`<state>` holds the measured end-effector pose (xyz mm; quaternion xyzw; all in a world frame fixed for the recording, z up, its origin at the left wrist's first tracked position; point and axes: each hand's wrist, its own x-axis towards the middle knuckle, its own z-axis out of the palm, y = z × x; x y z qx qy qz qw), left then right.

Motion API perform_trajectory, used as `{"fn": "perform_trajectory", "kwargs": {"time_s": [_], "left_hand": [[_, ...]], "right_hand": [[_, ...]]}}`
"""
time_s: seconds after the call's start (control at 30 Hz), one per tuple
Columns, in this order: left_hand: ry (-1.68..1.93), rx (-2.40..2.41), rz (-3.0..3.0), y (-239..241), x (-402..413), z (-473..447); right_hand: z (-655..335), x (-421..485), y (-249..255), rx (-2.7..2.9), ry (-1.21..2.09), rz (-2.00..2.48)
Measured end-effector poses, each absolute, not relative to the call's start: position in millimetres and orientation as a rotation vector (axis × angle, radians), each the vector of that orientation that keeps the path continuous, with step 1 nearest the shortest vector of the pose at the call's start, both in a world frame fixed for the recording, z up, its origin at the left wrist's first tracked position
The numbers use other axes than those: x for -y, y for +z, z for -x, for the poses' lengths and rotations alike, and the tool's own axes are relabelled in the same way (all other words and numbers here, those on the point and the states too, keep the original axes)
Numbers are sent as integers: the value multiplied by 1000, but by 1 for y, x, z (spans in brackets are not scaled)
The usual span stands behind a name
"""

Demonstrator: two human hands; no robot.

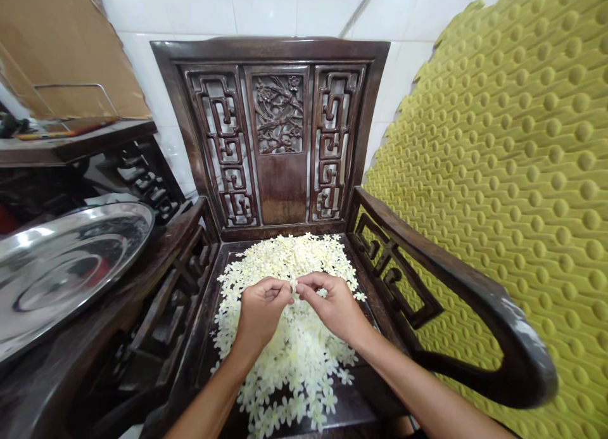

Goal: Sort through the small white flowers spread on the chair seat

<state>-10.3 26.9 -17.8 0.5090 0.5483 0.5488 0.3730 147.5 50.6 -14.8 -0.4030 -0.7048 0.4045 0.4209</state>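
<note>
My left hand [267, 305] and my right hand [329, 298] meet fingertip to fingertip above a heap of small white flowers [294, 356]. Pinched between them is a small white flower [293, 283], mostly covered by the fingers. The thumb and forefinger of each hand are closed on it. Beneath, the heap spreads over the seat of a dark carved wooden chair [283, 189], with some blossoms scattered along its edges.
On the left armrest side lies a large round metal tray [128, 227]. The chair's right armrest [456, 280] curves towards me. A yellow-green bumpy foam mat [536, 141] stands at the right. Cardboard [71, 40] leans at the back left, before a white tiled wall [266, 8].
</note>
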Motion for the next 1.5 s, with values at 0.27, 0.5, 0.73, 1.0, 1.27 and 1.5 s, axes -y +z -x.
{"fn": "perform_trajectory", "kwargs": {"time_s": [0.27,0.5,0.73,1.0,1.27,1.5], "left_hand": [[1420,-1368,-1301,-19,-26,9],[1392,-1315,-1210,-17,-26,7],[1380,-1194,-1093,-15,-26,8],[1403,-1158,-1054,-16,-27,4],[1388,-1124,-1161,-20,-27,7],[1351,-1149,-1069,-21,-25,8]], "right_hand": [[-147,-49,-13,1770,963,1022],[-146,-46,-5,1772,924,1015],[-145,-45,-2,1759,843,1026],[-151,-43,1,1811,804,996],[-151,-41,2,1826,776,1013],[-150,-40,-3,1815,771,1002]]}}
